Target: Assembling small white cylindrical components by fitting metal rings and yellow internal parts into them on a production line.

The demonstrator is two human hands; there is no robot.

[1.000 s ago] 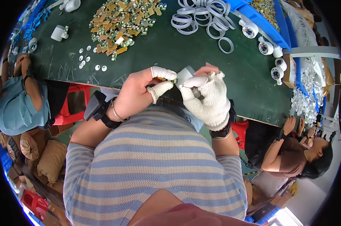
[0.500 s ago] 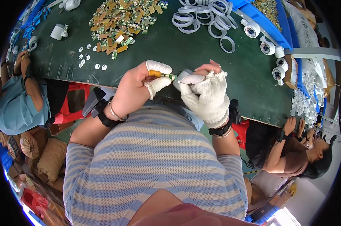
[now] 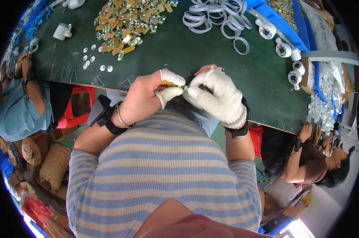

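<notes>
Between the thumb and forefinger of my left hand [image 3: 141,97], closed in a pinch, is a small green circuit board [image 3: 183,87]. White cots cover those fingertips, and a yellow-orange one shows behind. My right hand [image 3: 221,97] wears a white knitted glove. Its thumb and forefinger meet the right end of the board, and the rest of its fingers curl round a white plastic housing [image 3: 192,101], mostly hidden by the glove. Both hands are held over the table's near edge, in front of my body.
On the green table [image 3: 159,51] lies a heap of circuit boards [image 3: 128,27]. Small white round labels [image 3: 103,68] lie nearby. Translucent rings [image 3: 241,46] are piled at the far middle. White housings [image 3: 283,50] line a blue bin [image 3: 280,23] at right. Co-workers sit at either side.
My right hand has turned and brought its fingertips onto the end of the circuit board. The housing has shifted down, more hidden by the glove. My left hand has moved slightly.
</notes>
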